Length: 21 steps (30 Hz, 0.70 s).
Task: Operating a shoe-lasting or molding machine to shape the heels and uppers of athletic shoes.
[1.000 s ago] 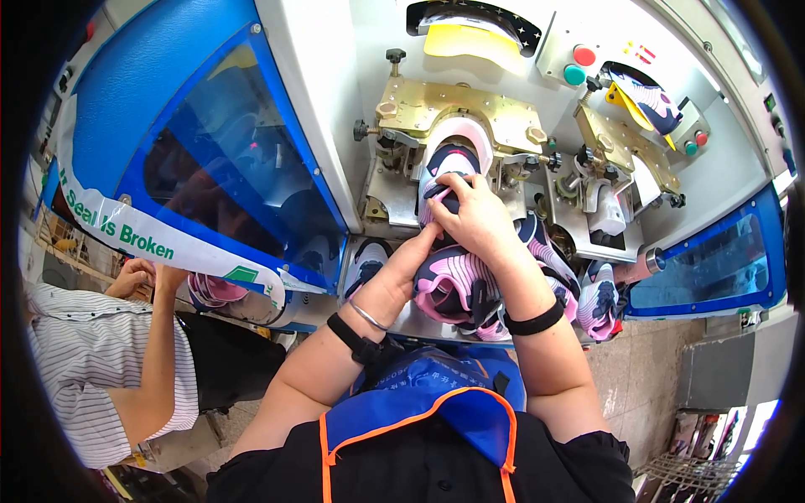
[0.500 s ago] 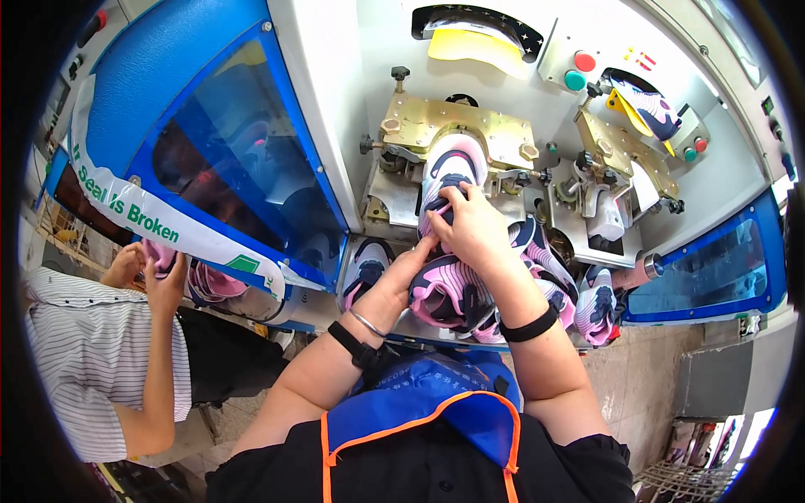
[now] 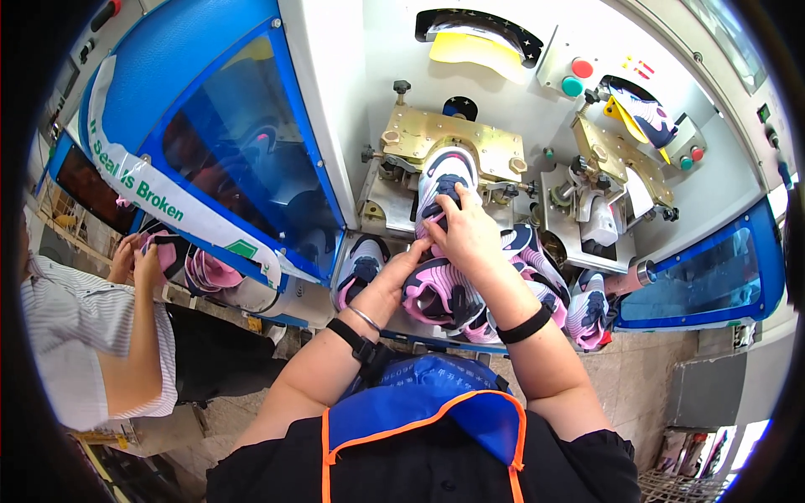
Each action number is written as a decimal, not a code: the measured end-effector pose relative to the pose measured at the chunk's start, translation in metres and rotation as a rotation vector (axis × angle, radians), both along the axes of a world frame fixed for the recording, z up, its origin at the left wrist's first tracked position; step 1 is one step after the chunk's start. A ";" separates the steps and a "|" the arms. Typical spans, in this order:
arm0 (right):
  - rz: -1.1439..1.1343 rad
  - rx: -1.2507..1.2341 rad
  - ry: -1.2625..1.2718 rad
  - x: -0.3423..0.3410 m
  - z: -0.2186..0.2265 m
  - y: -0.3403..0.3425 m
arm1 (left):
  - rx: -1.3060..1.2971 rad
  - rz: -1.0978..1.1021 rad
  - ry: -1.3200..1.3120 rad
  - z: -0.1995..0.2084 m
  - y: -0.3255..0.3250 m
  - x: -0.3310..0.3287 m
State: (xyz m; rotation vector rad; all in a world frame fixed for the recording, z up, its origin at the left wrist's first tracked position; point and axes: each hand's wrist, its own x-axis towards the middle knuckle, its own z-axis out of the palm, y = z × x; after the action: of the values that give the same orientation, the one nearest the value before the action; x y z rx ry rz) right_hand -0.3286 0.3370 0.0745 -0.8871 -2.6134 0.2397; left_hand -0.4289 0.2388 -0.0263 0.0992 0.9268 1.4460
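A white, navy and pink sneaker [image 3: 438, 178] sits with its toe pushed under the brass-coloured clamp plate [image 3: 444, 134] of the machine. My right hand [image 3: 465, 233] grips its tongue and lacing area from above, fingers bent. Lower down, at the sneaker's heel end, my left hand [image 3: 401, 272] has its fingers closed against the shoe; the fingertips are partly hidden. Just below my hands a second pink-lined sneaker [image 3: 429, 293] lies with its opening up. Another sneaker [image 3: 363, 267] stands to the left of my left wrist.
More sneakers [image 3: 537, 264] are heaped right of my right forearm, and one [image 3: 589, 310] stands apart. A second clamp station [image 3: 604, 159] is on the right. Red and green buttons [image 3: 573, 86] are on the panel. A blue machine cover [image 3: 210, 126] rises at left; beyond it a co-worker [image 3: 109, 335] holds a pink piece.
My view has shifted slightly. Both my hands stay on the clamped sneaker, with little movement. The co-worker's hands have moved lower and to the left with the pink piece.
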 end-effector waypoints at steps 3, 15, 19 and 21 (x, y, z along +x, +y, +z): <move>0.008 -0.159 -0.021 0.010 0.019 0.003 | 0.052 -0.070 -0.010 0.024 -0.005 0.005; 0.359 0.187 0.447 0.059 0.046 -0.086 | 0.699 0.434 0.468 0.143 -0.033 0.029; 0.393 0.390 0.482 0.063 0.064 -0.054 | 0.735 0.217 -0.378 0.157 -0.015 0.000; 0.526 0.502 0.319 0.074 0.077 -0.041 | 0.774 0.007 -0.181 0.173 -0.009 -0.024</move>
State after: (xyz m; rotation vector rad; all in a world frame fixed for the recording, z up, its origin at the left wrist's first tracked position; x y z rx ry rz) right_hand -0.2546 0.2961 0.1519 0.0137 -2.3814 -0.1334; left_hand -0.4529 0.2297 0.1467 0.5256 0.1818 1.7189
